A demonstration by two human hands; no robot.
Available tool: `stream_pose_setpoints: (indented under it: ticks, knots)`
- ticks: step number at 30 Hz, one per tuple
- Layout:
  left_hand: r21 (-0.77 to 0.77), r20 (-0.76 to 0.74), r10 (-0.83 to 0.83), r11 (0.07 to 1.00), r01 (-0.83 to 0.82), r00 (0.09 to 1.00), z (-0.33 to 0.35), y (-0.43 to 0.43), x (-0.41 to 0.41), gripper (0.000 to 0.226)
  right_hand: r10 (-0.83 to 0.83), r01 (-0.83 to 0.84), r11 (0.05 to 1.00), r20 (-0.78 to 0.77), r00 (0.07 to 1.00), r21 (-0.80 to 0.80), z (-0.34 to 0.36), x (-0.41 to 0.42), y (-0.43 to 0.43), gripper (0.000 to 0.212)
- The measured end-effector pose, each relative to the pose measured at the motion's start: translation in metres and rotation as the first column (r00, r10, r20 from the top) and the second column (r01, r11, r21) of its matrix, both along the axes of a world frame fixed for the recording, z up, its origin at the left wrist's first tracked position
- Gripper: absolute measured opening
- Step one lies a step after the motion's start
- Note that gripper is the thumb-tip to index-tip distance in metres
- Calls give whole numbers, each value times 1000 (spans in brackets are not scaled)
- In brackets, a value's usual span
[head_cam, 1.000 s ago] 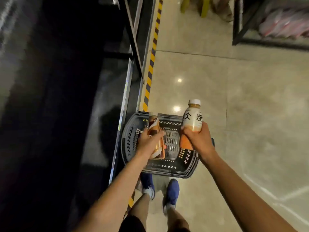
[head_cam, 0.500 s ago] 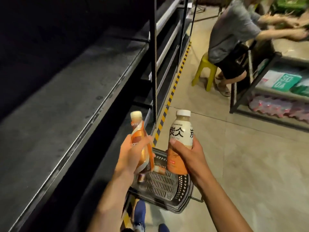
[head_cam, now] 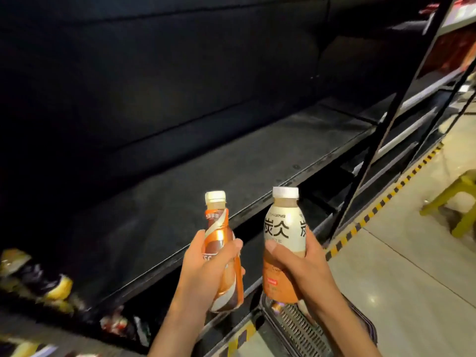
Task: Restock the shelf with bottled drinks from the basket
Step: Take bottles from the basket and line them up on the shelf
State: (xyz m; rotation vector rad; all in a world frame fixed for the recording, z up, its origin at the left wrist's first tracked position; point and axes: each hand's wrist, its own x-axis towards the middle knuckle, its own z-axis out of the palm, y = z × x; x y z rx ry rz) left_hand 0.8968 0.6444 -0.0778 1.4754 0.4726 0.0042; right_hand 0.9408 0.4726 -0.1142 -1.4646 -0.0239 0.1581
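Both hands are up in front of the shelf [head_cam: 180,191], each w/ a drink. The left hand [head_cam: 206,269] grips the orange bottle [head_cam: 219,235] round its lower body, fingers curled tight on it. The bottle is upright w/ a slight tilt, pale cap on top. The right hand [head_cam: 304,269] grips the white bottle [head_cam: 282,228] round its orange lower half, thumb across the front of the label, the other fingers wrapped behind. It's upright, cap on, big dark characters on the label.

The 2 bottles are side by side, near but apart. Both are in the air at the shelf's front edge, not touching the dark board.

The basket [head_cam: 304,331] sits low at the bottom of the view, under the right hand. It's dark plastic w/ a grated bottom; contents too hidden to tell. Yellow/black hazard tape [head_cam: 386,199] runs on the floor [head_cam: 412,279] along the foot of the shelving. A black post [head_cam: 391,112] slants up at right, w/ a yellow stool [head_cam: 461,199] at the right edge. Blurred snack packs [head_cam: 51,284] lie on a lower level, bottom left.
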Motion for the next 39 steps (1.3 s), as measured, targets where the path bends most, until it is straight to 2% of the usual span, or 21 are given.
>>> stream_pose_setpoints:
  ticks: [6, 8, 10, 12, 15, 16, 17, 20, 22, 26, 29, 36, 39]
  knots:
    - [74, 100, 272, 957, -280, 957, 32, 94, -128, 23, 284, -286, 958, 75, 956, 28, 36, -80, 113, 65]
    - [82, 116, 358, 926, -368, 927, 40, 127, -177, 24, 372, -376, 926, 94, 924, 33, 46, -117, 155, 80]
    - [87, 157, 427, 892, -443, 891, 47, 159, -224, 35, 450, -457, 889, 107, 886, 41, 56, -156, 196, 101]
    - [82, 169, 498, 853, -515, 851, 54, 187, -271, 30, 521, -532, 842, 122, 845, 86, 65, -193, 235, 111]
    - [94, 230, 551, 808, -582, 802, 65, 227, -329, 31, 602, -617, 767, 137, 787, 176, 75, -244, 289, 114]
    - [104, 251, 564, 792, -601, 787, 67, 240, -345, 38, 622, -638, 744, 144, 770, 197, 77, -259, 305, 113]
    - [109, 260, 579, 778, -619, 773, 67, 253, -360, 44, 634, -653, 731, 155, 757, 199, 80, -272, 321, 113]
    - [111, 288, 611, 743, -660, 737, 72, 291, -394, 40, 626, -654, 745, 201, 753, 128, 87, -301, 366, 114]
    - [113, 311, 635, 715, -690, 708, 79, 315, -409, 38, 640, -669, 738, 227, 734, 81, 94, -313, 390, 110]
    - [91, 358, 672, 666, -741, 648, 91, 361, -425, 40, 693, -723, 690, 263, 671, 28, 107, -327, 430, 77]
    - [83, 388, 681, 645, -760, 621, 99, 391, -427, 34, 710, -739, 674, 277, 647, 2, 115, -328, 459, 61]
    - [125, 447, 678, 600, -791, 584, 108, 465, -418, 31, 721, -744, 665, 313, 618, -62, 133, -316, 519, 56]
    - [120, 443, 656, 632, -766, 611, 110, 498, -413, 23, 701, -721, 689, 323, 636, -78, 139, -314, 547, 53]
